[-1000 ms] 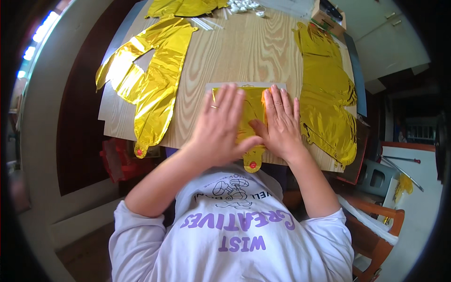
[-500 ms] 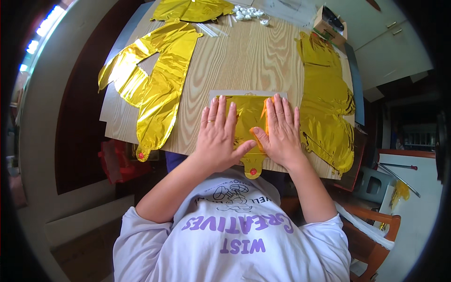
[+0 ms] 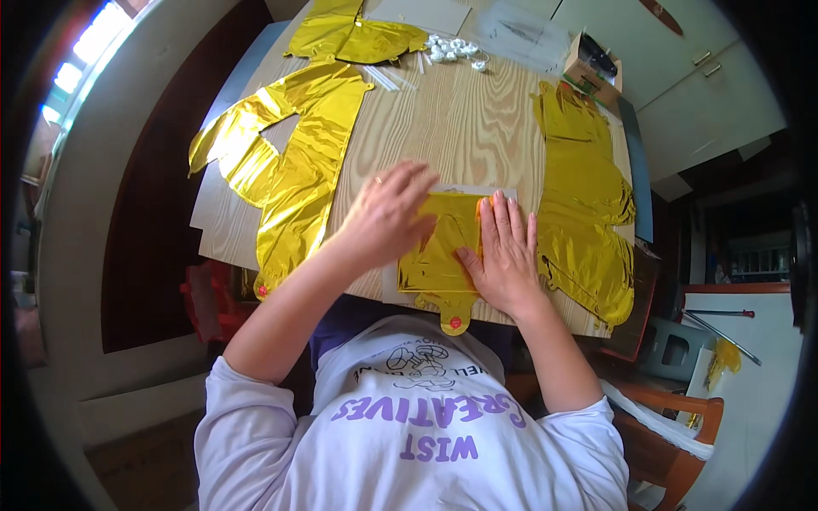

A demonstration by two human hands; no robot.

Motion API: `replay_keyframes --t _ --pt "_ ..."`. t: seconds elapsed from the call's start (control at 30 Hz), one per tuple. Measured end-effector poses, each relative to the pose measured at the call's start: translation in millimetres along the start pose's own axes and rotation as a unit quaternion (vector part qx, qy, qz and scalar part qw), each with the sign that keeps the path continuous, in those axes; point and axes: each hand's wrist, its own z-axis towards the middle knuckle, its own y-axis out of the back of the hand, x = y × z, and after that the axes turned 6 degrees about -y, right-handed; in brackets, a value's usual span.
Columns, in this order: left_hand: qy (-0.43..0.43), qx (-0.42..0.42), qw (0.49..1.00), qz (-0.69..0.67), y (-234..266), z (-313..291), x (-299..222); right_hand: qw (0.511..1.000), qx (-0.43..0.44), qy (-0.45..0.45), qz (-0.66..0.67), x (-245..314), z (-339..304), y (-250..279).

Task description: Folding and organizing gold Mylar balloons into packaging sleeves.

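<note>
Free rm. & obstacles, tabletop. Main lane: bare wood (image 3: pixel 443 128) betw. L gold foil (image 3: pixel 313 157) & R gold foil (image 3: pixel 588 187), widest mid-table. Near end blocked by center gold foil (image 3: pixel 439 255) on pale board (image 3: pixel 390 285), w/ R hand (image 3: pixel 507 247) flat on its R side & L hand (image 3: pixel 383 213) at its L side. Gap betw. R hand & R foil: narrow. Far-end obstacles: straws (image 3: pixel 381 78), white cluster (image 3: pixel 450 49); box (image 3: pixel 588 78) at far R.
</note>
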Motion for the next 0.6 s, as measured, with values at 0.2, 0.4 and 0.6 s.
replay_keyframes --t 0.2,0.4,0.6 --pt "-0.123 0.039 0.988 -0.082 25 -33 -9 1.0 0.026 -0.017 0.007 5 2 7" --pt "-0.265 0.042 0.963 -0.017 25 -51 -14 1.0 0.006 -0.001 -0.006 2 0 2" --pt "-0.335 0.025 0.941 0.035 26 -49 -16 1.0 0.024 -0.011 -0.012 4 2 6"
